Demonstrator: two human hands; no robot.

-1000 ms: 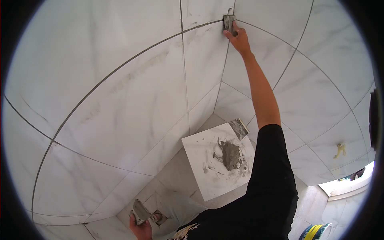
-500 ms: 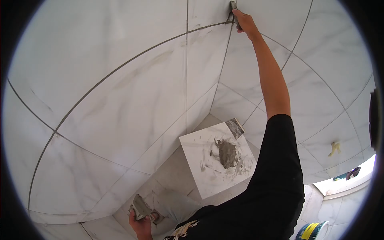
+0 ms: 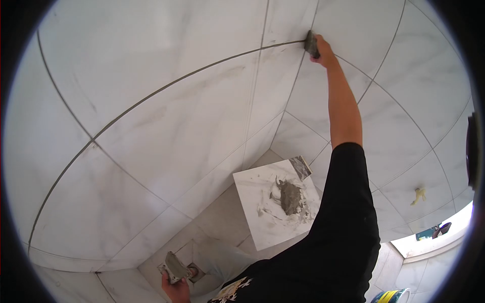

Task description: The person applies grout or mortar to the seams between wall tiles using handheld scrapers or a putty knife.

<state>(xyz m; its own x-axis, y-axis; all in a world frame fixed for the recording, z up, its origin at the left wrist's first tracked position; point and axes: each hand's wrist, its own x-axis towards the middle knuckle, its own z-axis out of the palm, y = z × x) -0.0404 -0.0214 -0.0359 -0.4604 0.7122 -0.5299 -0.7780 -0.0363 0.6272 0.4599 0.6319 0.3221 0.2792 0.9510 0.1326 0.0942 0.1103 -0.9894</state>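
Note:
High in the wall corner, my right hand (image 3: 324,51) grips a grey, grout-smeared scraper (image 3: 311,44), its face against the tiles where a horizontal joint meets the corner. Dark grout (image 3: 197,71) fills that joint along the left wall (image 3: 166,126). Low at the left, my left hand (image 3: 175,290) is closed around a small flat holder (image 3: 177,267) that carries a lump of grey grout. On the floor between them lies a white tile (image 3: 252,202) with a pile of grey grout (image 3: 290,197) spread over its middle.
A marbled grey piece (image 3: 301,168) sits at the white tile's far corner. The right wall (image 3: 404,121) bears a yellowish smear (image 3: 418,196). Lower right are a window-like ledge (image 3: 429,247) with small items and a bucket (image 3: 394,296) with a yellow label. A floor drain (image 3: 198,272) lies near my left hand.
My right hand and the scraper have come down and slightly right in view, onto the joint at the corner. The camera view has shifted a little; my left hand still holds the grout holder.

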